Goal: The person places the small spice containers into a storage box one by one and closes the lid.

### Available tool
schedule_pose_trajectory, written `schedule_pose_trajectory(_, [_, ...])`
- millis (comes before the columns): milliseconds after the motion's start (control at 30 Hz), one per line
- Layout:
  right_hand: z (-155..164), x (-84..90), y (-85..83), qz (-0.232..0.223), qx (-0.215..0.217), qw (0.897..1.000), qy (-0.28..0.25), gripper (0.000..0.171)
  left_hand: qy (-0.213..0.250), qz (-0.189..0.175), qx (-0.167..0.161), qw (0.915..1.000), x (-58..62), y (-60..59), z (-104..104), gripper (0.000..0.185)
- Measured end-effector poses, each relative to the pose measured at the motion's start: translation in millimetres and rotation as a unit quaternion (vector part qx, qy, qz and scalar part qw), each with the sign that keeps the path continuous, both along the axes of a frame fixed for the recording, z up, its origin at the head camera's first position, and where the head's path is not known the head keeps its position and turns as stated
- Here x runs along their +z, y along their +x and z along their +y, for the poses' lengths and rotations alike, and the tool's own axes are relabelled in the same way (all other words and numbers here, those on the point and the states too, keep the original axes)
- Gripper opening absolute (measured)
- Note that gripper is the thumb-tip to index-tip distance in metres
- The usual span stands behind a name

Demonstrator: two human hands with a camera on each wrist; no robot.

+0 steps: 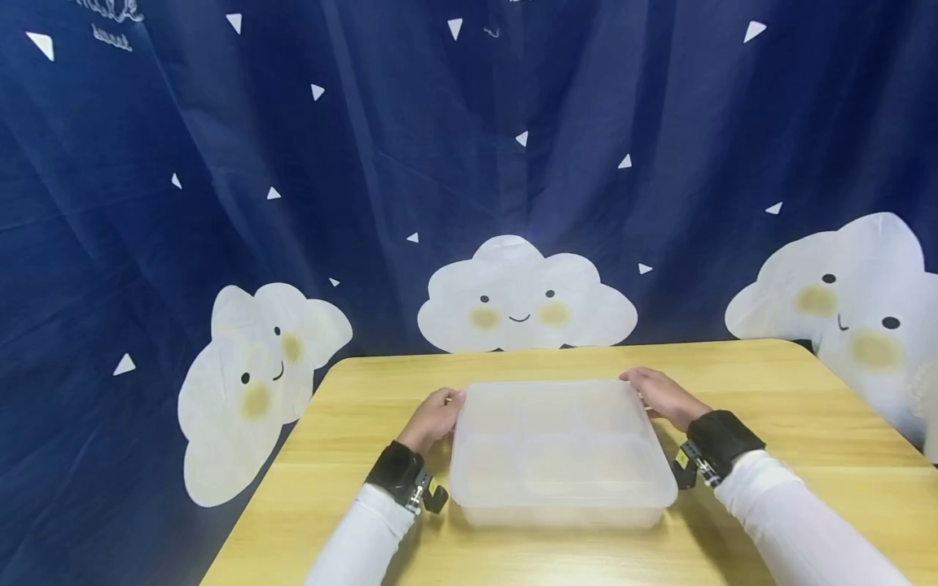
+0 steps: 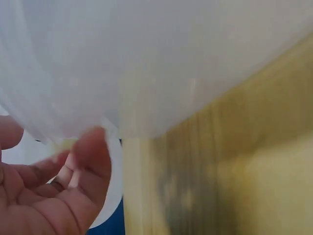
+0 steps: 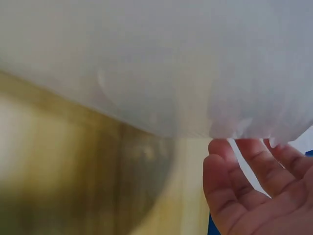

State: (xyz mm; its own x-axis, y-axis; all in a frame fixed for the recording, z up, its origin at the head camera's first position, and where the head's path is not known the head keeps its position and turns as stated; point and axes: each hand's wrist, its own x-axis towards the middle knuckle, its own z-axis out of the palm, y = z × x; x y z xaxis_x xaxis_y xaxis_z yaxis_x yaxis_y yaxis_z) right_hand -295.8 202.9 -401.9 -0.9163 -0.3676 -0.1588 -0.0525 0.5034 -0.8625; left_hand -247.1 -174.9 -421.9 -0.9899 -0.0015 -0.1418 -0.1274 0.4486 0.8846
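Note:
A translucent white plastic storage box (image 1: 563, 452) with a lid is over the middle of the table's near part. Faint divider lines show several compartments through the lid. My left hand (image 1: 437, 417) holds the box near its far left corner; the left wrist view shows curled fingers (image 2: 93, 152) against its edge. At the far right corner, my right hand (image 1: 663, 396) grips the other side. Bent fingers (image 3: 264, 164) reach up to the box's lower edge in the right wrist view. Whether the box touches the table is hard to tell.
The light wood table (image 1: 791, 423) extends around the box, with rounded far corners. Behind it hangs a dark blue curtain (image 1: 469, 146) printed with white triangles and smiling clouds. Black straps with small cameras sit on both wrists.

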Motion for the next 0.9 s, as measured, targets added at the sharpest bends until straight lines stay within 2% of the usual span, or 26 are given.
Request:
schedule_pose_trajectory(200, [-7.6, -0.2, -16.2, -0.040, 0.013, 0.998, 0.054, 0.077, -0.009, -0.031, -0.021, 0.9992, -1.7, -23.6, 3.9, 0.059])
schedule_pose_trajectory(333, [-11.3, -11.3, -16.1, -0.061, 0.005, 0.997, 0.056, 0.081, -0.007, -0.035, -0.043, 0.9984, -8.0, -26.6, 6.8, 0.061])
schedule_pose_trajectory(400, [-11.7, -15.7, -15.2, -0.059, -0.003, 0.997, 0.041, 0.080, -0.004, -0.025, -0.046, 0.9986, -10.4, -27.2, 7.5, 0.057])
schedule_pose_trajectory(600, [-12.0, -18.0, -15.5, -0.047, 0.003, 0.999, 0.006, 0.077, 0.013, 0.007, -0.020, 0.9997, -14.9, -31.7, 7.0, 0.041])
schedule_pose_trajectory(700, [-11.6, -15.1, -20.2, -0.042, 0.010, 0.999, 0.014, 0.077, 0.034, 0.012, -0.018, 0.9992, -15.6, -37.2, 5.6, 0.039])
schedule_pose_trajectory(800, [-8.3, -14.4, -21.0, -0.052, 0.022, 0.998, 0.011, 0.074, 0.043, 0.010, -0.009, 0.9990, -16.8, -36.1, 4.3, 0.041])
schedule_pose_trajectory(900, [-0.4, -5.3, -24.1, -0.072, 0.017, 0.997, -0.007, 0.067, 0.006, 0.028, 0.015, 0.9995, -9.5, -33.1, -1.4, 0.039])
